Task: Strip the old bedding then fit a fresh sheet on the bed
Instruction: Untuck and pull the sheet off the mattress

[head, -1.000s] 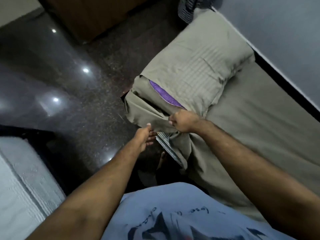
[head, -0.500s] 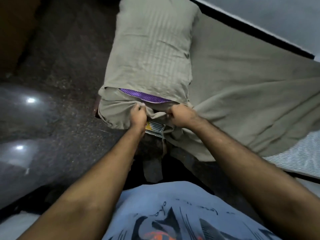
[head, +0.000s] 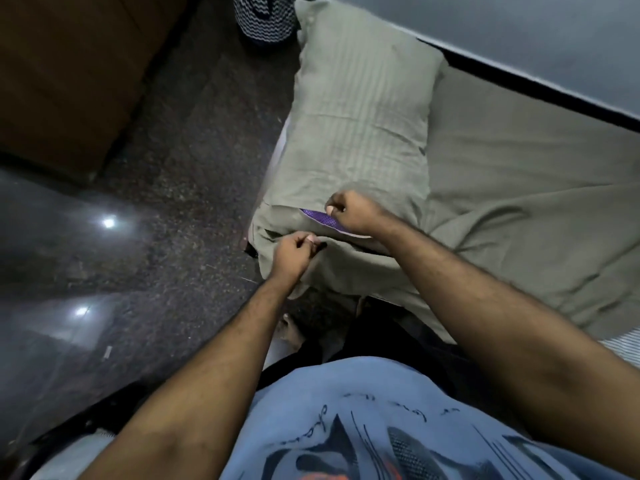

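From the head view, take the pillow [head: 360,109] as your landmark: it lies at the head end of the bed, its far end near the patterned bag [head: 265,17] on the dark floor [head: 166,237], its open end facing you.

Your left hand [head: 292,256] sits just below that open end, fingers curled and pinching a fold of the olive sheet [head: 519,188] where it drapes over the near corner of the bed. Gripping there makes sense, since the corner is where the cloth has to come free of the mattress.

Your right hand [head: 353,211] is at the mouth of the pillow, fingers closed tight on the edge of its olive case, right beside the strip of purple inner pillow [head: 320,220] that shows through the opening. Holding the case edge looks like a way to lift the pillow's weight off the sheet, or to start peeling the case; which one cannot be told.

To the right of the pillow the sheet is already rumpled and slack, and a sliver of striped mattress [head: 623,342] shows at its lower edge, so stripping seems only partly done. No fresh sheet is in sight.
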### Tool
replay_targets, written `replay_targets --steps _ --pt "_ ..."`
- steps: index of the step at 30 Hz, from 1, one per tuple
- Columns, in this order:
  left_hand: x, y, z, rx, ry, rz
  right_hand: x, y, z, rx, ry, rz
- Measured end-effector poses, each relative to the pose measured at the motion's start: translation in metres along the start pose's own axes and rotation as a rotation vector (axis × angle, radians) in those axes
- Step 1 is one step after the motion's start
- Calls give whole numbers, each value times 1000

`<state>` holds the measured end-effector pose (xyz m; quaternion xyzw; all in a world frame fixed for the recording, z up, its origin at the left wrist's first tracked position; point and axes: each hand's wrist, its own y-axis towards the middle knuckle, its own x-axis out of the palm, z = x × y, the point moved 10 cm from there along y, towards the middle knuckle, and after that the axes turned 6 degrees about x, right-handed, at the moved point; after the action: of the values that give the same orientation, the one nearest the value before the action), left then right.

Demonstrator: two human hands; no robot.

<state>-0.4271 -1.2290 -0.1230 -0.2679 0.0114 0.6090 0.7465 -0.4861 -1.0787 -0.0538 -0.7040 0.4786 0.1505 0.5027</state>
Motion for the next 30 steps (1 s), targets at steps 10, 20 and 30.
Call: replay_targets --steps 10,20,30 --pt "-70 34 40 -19 -270 123 0 44 -62 -65 -39 15" --pt "-161 107 127 94 -171 124 -58 120 -128 -62 54 99" --pt "-231 185 130 171 -187 -66 -73 183 -189 118 149 226"
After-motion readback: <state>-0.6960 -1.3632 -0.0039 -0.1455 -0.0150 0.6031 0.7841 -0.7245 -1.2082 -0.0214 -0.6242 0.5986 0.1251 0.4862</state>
